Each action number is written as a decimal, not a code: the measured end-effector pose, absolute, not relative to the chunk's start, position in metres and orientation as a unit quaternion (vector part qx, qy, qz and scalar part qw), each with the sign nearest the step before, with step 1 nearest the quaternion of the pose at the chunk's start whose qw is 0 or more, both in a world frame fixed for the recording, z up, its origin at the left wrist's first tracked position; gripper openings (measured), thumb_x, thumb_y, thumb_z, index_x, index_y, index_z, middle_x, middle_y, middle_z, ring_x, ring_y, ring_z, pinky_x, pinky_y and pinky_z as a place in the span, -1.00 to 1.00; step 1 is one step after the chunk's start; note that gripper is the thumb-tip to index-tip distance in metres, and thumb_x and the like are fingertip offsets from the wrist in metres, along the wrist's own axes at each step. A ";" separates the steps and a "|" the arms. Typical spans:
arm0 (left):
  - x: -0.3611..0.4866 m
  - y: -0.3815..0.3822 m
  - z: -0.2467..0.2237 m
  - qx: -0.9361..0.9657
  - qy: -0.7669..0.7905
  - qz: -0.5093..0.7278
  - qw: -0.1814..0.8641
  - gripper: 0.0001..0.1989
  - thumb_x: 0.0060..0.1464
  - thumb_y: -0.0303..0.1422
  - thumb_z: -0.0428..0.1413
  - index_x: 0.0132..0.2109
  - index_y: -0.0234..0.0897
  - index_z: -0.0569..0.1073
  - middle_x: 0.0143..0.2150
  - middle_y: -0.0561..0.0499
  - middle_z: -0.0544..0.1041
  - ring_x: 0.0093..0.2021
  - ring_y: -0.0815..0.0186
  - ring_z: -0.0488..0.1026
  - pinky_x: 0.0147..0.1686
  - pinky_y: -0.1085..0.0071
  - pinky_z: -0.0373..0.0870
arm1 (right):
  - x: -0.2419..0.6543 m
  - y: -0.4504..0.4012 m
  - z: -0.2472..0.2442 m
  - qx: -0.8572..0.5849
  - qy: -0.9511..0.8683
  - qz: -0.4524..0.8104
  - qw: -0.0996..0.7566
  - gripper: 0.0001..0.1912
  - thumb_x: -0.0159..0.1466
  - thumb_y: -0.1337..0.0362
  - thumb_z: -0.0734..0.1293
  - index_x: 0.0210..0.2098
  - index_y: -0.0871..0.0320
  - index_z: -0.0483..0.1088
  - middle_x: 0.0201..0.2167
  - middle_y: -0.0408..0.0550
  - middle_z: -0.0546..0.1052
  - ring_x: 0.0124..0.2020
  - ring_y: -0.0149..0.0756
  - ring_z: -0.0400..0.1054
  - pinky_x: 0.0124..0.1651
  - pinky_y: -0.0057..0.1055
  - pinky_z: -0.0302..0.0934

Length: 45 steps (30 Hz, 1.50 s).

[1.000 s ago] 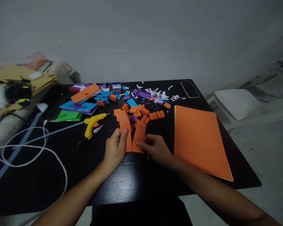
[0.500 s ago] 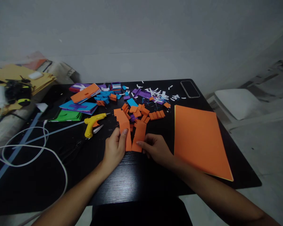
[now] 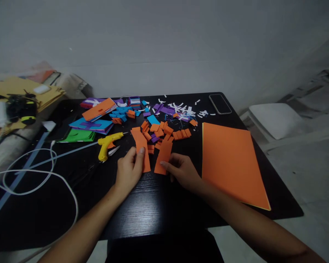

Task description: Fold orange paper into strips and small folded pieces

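My left hand point(image 3: 128, 168) pinches a long orange paper strip point(image 3: 141, 144) between thumb and fingers, its far end curving away to the left. In my right hand point(image 3: 183, 171) is a shorter orange paper piece point(image 3: 163, 157), gripped at its near right edge and tilted. A gap of dark table shows between the two papers. Just beyond them lie several small folded orange paper pieces point(image 3: 168, 130). To the left of my left hand rests a yellow glue gun point(image 3: 106, 144), with the tips of dark scissors point(image 3: 113, 150) beside it.
On the right lies a stack of orange paper sheets point(image 3: 233, 164), with a phone point(image 3: 220, 104) behind. White and purple scraps point(image 3: 181, 109) are scattered at the back. Folded coloured papers point(image 3: 90, 125) and a white cable point(image 3: 71, 190) occupy the left. A white stool point(image 3: 274, 118) stands right of the table.
The two orange papers have moved apart, opening a wider gap. My left hand shifted left with its strip, while the piece in my right hand turned clockwise slightly.
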<state>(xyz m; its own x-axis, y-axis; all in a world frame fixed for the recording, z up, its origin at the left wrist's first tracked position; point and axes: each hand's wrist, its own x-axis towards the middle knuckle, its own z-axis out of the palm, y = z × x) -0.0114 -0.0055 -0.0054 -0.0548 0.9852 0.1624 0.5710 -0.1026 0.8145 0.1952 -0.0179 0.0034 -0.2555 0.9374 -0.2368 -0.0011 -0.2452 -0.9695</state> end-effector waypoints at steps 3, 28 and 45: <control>-0.016 0.001 -0.003 0.629 0.637 0.399 0.196 -0.76 0.26 -0.14 0.16 -0.24 -0.20 0.36 -0.41 0.12 0.38 -0.48 0.35 0.28 -0.45 0.42 0.19 | 0.195 -0.020 0.002 -0.468 -0.519 0.614 0.367 -0.60 0.23 -0.09 0.48 -0.35 0.14 0.47 -0.46 -0.17 0.49 -0.58 -0.43 0.28 -0.54 -0.47 0.17; 0.003 -0.009 0.000 0.580 0.443 0.328 0.600 -0.57 0.17 0.02 0.23 -0.31 -0.29 0.45 -0.57 0.22 0.15 -0.56 0.47 0.05 -0.55 0.51 -0.03 | 0.200 -0.006 -0.001 -0.453 -0.526 0.584 0.420 -0.63 0.23 -0.05 0.49 -0.29 0.14 0.47 -0.47 -0.18 0.49 -0.50 -0.41 0.31 -0.42 -0.46 0.21; 0.002 -0.011 -0.005 0.580 0.431 0.254 0.643 -0.60 0.20 -0.01 0.23 -0.24 -0.30 0.45 -0.48 0.15 0.33 -0.52 0.42 0.24 -0.53 0.51 0.11 | 0.207 0.002 0.000 -0.478 -0.459 0.564 0.492 -0.61 0.18 -0.04 0.53 -0.35 0.16 0.47 -0.59 -0.22 0.48 -0.67 -0.48 0.26 -0.60 -0.51 0.14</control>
<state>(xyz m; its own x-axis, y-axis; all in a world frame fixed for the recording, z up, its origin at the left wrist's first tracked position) 0.0018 -0.0112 -0.0048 0.4997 0.8262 -0.2602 0.1727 0.1994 0.9646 0.2074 0.0022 -0.0004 -0.0584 0.9944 -0.0875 -0.1161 -0.0938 -0.9888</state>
